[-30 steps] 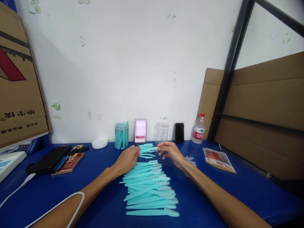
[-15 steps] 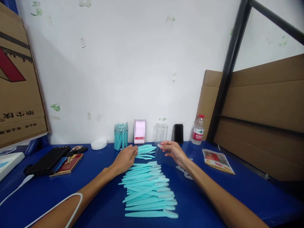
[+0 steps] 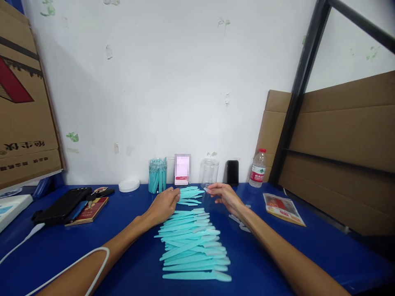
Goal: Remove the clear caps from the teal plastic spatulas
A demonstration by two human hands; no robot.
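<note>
My left hand (image 3: pixel 166 204) is closed at the handle end of a turquoise eyebrow razor (image 3: pixel 194 192), over the smaller group at the back. Which razors in that group lie on the table is hard to separate. My right hand (image 3: pixel 227 198) pinches a small clear cap (image 3: pixel 206 190) between thumb and fingertips, close to the razor's blade end. Nearer to me lies a long stack of turquoise eyebrow razors (image 3: pixel 193 246), handles to the left and pale covered blade ends to the right. Several loose clear caps (image 3: pixel 239 222) lie beside my right forearm, partly hidden by it.
Along the wall stand a clear jar of turquoise razors (image 3: pixel 157 176), a lit phone (image 3: pixel 182 169), a clear jar (image 3: pixel 210 172), a dark phone (image 3: pixel 232 172) and a water bottle (image 3: pixel 257 169). A white lid (image 3: pixel 128 186) lies left. A white cable (image 3: pixel 70 265) crosses my left forearm.
Both hands keep nearly the same pose, the cap still close to the razor's end. The whole view has shifted very slightly.
</note>
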